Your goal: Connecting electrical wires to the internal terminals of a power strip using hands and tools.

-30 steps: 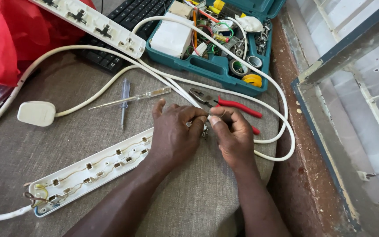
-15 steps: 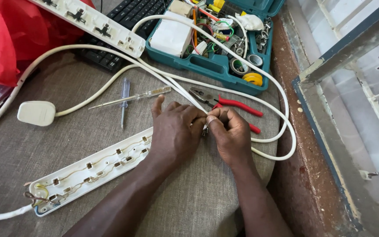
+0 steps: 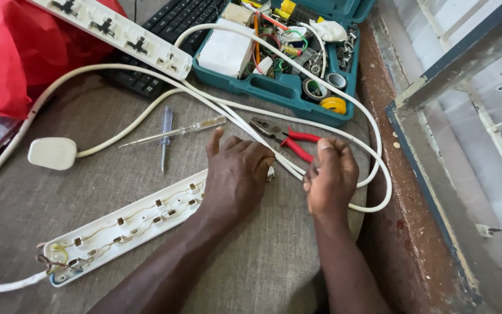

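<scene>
My left hand (image 3: pixel 236 174) rests on the right end of an opened white power strip (image 3: pixel 123 224) whose inner metal strips and wires show, and pinches a small white part at its fingertips (image 3: pixel 270 172). A short gap away, my right hand (image 3: pixel 329 174) is curled, fingers closed by the white cables (image 3: pixel 251 125); what it grips is hidden. Red-handled pliers (image 3: pixel 289 139) lie just beyond both hands.
A teal toolbox (image 3: pixel 286 87) with tape rolls and wires sits at the back. Another white power strip (image 3: pixel 117 32) lies over a black keyboard (image 3: pixel 172 26). Two screwdrivers (image 3: pixel 167 134), a white plug (image 3: pixel 52 153), red cloth (image 3: pixel 7 52) at left, window frame (image 3: pixel 454 64) at right.
My hands, pressed together a second ago, have drawn apart; the left now holds a small white part and the right has shifted to the right.
</scene>
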